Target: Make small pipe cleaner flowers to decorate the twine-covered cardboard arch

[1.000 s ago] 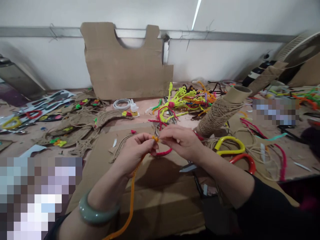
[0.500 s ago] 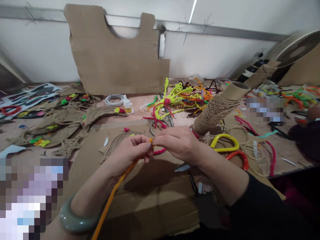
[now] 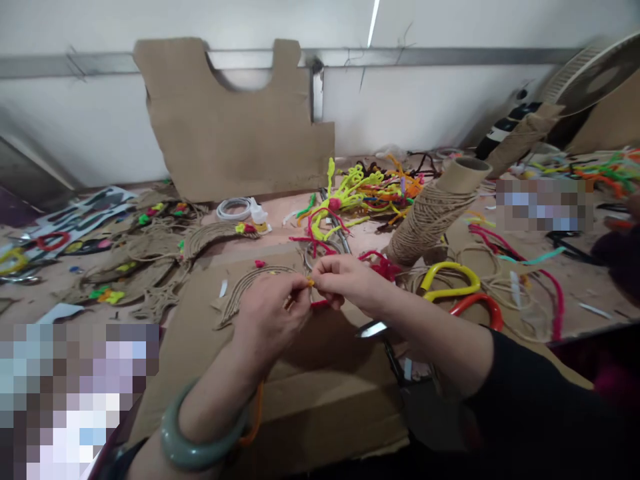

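Observation:
My left hand (image 3: 270,320) and my right hand (image 3: 345,283) meet above a flat cardboard sheet (image 3: 320,387). Both pinch the tip of an orange pipe cleaner (image 3: 311,283) between their fingertips. Its long tail runs back under my left wrist and curls by the green bangle (image 3: 195,437). A short red pipe cleaner piece (image 3: 320,304) shows just beneath the fingers. A twine arc (image 3: 250,290) glued to cardboard lies left of my left hand.
Scissors with yellow and red handles (image 3: 457,293) lie right of my right arm. A twine-wrapped cardboard tube (image 3: 433,213) leans behind them. A heap of coloured pipe cleaners (image 3: 360,193), a glue bottle (image 3: 257,213) and a tall cardboard cutout (image 3: 230,127) stand at the back.
My hands stay together on the orange tip and have turned it slightly. The orange tail has swung in under my left wrist. The view has shifted a little.

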{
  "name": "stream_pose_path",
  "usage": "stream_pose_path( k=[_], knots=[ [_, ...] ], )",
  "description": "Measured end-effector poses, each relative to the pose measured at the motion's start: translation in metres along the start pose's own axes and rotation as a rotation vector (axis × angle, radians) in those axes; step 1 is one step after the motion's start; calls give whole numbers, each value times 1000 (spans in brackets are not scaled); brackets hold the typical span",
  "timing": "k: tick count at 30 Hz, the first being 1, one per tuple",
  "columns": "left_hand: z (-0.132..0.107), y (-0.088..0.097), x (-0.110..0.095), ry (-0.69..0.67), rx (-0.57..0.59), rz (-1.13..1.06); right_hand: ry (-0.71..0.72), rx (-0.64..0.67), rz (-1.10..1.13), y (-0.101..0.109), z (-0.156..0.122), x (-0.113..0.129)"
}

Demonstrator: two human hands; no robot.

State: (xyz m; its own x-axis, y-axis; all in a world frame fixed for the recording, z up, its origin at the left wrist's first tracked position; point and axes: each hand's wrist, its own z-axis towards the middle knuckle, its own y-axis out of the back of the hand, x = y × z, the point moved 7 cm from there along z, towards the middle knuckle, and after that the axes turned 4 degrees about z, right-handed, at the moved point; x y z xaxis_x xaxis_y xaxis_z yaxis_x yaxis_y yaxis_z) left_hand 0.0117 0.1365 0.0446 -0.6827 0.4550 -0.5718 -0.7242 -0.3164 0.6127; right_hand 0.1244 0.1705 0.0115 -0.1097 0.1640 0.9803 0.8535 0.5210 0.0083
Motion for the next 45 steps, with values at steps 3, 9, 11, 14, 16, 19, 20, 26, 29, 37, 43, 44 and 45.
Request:
stream_pose_path(
  k=[3, 9, 11, 14, 16, 19, 20, 26, 29, 37, 43, 44, 45],
  knots=[
    [2, -1, 8, 119, -3, -119, -1, 36, 144, -5, 3, -4],
    [-3, -23, 25, 610, 250, -804, 489, 0, -189, 10, -4, 27],
    [-5, -27, 27, 683, 292, -887, 635, -12, -347, 11, -9, 35],
    [-8, -31, 30, 754, 328, -931, 764, 9, -519, 7, -14, 39],
    [-9, -34, 29, 765, 368, -949, 833, 3, -592, 5, -17, 41],
    [-10, -37, 25, 739, 411, -943, 850, -20, -702, 2, -21, 42],
    [-10, -36, 25, 721, 402, -925, 815, -35, -731, 1, -20, 42],
    [-2, -17, 19, 431, 197, -419, 281, -16, -371, 6, -2, 17],
    [0, -12, 14, 291, 116, -171, 93, -2, -119, 4, 6, -2],
    [-6, -22, 29, 560, 64, -628, 155, -22, 6, 6, 8, 2],
    [-4, -21, 37, 524, -55, -788, 173, 25, -20, -5, 5, 2],
    [-4, -22, 37, 515, -43, -798, 165, 24, -24, -6, 5, 1],
    [-5, -23, 37, 513, -27, -803, 165, 13, -29, -5, 5, 1]
  ],
)
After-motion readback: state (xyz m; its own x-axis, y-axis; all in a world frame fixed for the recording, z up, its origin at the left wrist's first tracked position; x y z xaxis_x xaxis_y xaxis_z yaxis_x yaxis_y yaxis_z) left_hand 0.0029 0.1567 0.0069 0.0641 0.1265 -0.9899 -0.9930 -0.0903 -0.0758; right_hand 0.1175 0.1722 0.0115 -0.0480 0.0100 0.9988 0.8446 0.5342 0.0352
